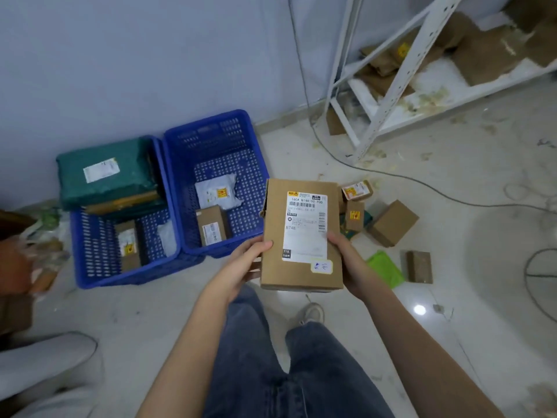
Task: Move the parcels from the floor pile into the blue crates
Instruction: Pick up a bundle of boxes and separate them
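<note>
We hold the cardboard parcel (301,236) clamped between both hands' fingers (265,245) (long axis near-to-far), the right blue crate (187,140) lying just left, nearer our left hand (241,267).

The box (301,236) is made of matt brown cardboard, with a smooth white paper label stuck on. The crates (217,140) are moulded in perforated blue plastic. A green bag (105,173) is formed of wrinkled, slightly shiny plastic film. The floor (452,312) is finished in glossy pale stone.
</note>
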